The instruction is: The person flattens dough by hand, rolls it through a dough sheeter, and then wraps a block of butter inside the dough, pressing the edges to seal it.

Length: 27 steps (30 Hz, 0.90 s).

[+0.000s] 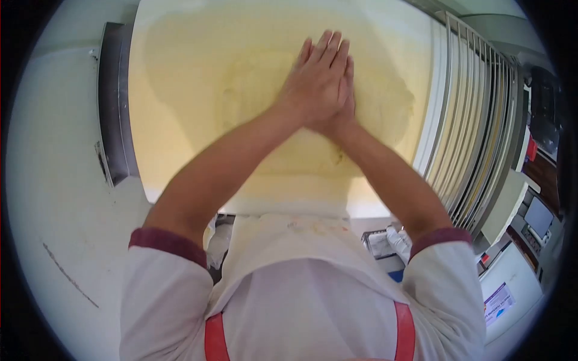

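Observation:
My left hand (316, 78) lies flat over my right hand (344, 105), palm to palm, with the fingers stretched out. Most of the right hand is hidden; its edge and some fingertips show on the right side. Whether anything is between the palms cannot be seen. Both hands are above a pale work surface (180, 114) with a yellowish coating over most of it. Smeared marks and a small darker spot show on that coating near my hands.
A metal rack (481, 120) with several trays stands along the right side. A dark metal panel (114, 102) borders the surface's left edge, beside a pale wall. My apron (289, 234) meets the front edge. Equipment and a white box with a label (498, 302) are at the far right.

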Available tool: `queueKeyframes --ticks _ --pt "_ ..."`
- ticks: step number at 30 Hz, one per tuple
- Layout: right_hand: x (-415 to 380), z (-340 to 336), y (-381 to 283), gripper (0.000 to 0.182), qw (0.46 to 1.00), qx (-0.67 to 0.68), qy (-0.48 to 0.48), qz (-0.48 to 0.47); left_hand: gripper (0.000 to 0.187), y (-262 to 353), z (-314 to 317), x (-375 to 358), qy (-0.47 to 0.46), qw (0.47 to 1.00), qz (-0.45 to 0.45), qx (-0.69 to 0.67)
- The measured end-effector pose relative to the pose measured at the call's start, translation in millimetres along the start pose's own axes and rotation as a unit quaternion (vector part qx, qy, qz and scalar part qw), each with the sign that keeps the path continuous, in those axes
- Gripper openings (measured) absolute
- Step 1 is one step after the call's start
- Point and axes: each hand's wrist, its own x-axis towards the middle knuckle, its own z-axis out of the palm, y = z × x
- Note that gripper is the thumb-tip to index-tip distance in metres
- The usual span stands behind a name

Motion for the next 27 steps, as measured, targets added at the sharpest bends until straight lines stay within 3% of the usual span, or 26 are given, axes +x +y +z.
queueKeyframes --ticks 4,7,10,11,16,20,22,23,24,27 --pt "-0.9 -4.3 1.0 0.081 0.999 -0.031 0.007 -0.008 0.062 4.4 -9.8 12.9 -0.012 1.000 0.005 -0.004" --pt "-14.2 -16.7 -16.1 0.083 0.996 -0.063 -0.058 0.005 0.063 6.8 -16.4 -15.9 -0.054 0.998 0.011 -0.028" --pt "-60.5 -14.2 -45.4 0.087 0.998 -0.013 -0.059 0.031 0.065 23.5 -8.9 -69.6 -0.059 0.998 0.015 -0.026" --pt "-60.2 -17.9 -44.0 0.085 0.996 0.082 -0.027 0.032 0.065 24.3 -5.3 -73.4 -0.047 0.999 0.018 -0.020" --pt "-66.8 -5.0 -48.3 0.083 0.999 0.040 -0.009 0.031 0.066 30.6 -6.1 -68.7 -0.053 0.998 0.029 0.028" --pt "-62.9 -28.6 -15.1 0.084 0.996 -0.045 -0.078 0.021 0.068 42.7 -3.9 -30.1 -0.054 0.998 0.001 -0.031" --pt "-67.2 -16.5 36.8 0.082 0.999 -0.022 0.024 0.002 0.068 69.1 7.8 14.6 0.004 0.996 0.055 -0.068" --pt "-63.8 -9.0 69.5 0.082 0.997 -0.009 0.079 -0.008 0.066 78.2 40.3 20.4 -0.011 0.997 0.079 0.022" --pt "-61.1 -6.5 90.9 0.082 0.995 -0.002 0.103 -0.009 0.066 85.3 49.4 22.3 -0.007 0.998 0.067 0.014" --pt "-56.9 -11.0 94.0 0.082 0.998 0.000 0.066 0.009 0.066 91.8 49.8 37.1 0.009 0.998 0.051 0.028"
